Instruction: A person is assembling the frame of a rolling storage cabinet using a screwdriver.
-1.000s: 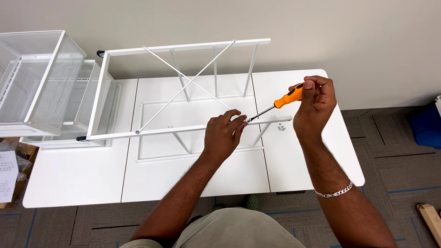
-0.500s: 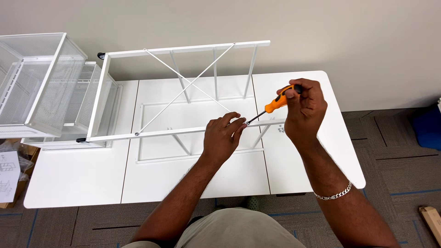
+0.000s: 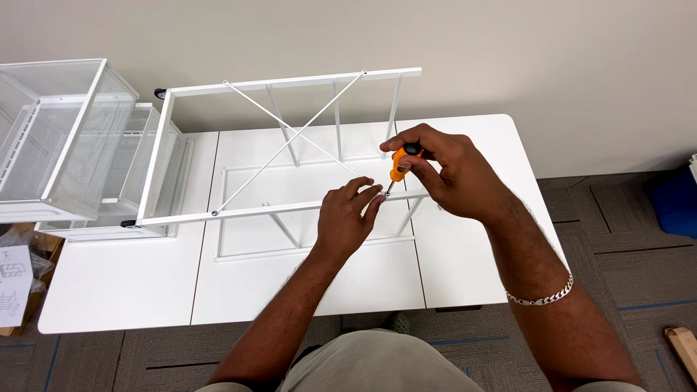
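Observation:
A white metal frame (image 3: 239, 212) with crossed diagonal braces lies on its side on a white table (image 3: 116, 290). My right hand (image 3: 450, 174) grips an orange-handled screwdriver (image 3: 398, 165), held almost upright with its tip down at the frame's near rail. My left hand (image 3: 347, 218) rests on that rail, fingertips pinched around the spot where the tip meets it. What the fingertips hold is too small to see. A silver bracelet is on my right wrist.
White wire-mesh drawers (image 3: 58, 138) stand stacked at the table's left end, against the frame. A beige wall runs behind. A cardboard box with paper sheets (image 3: 14, 283) sits on the floor at left, a blue object (image 3: 675, 203) at right, a wooden piece (image 3: 682, 348) bottom right.
My right hand moved left and swung the screwdriver from a flat slant to nearly upright over the rail. My left hand stayed at the same spot on the rail.

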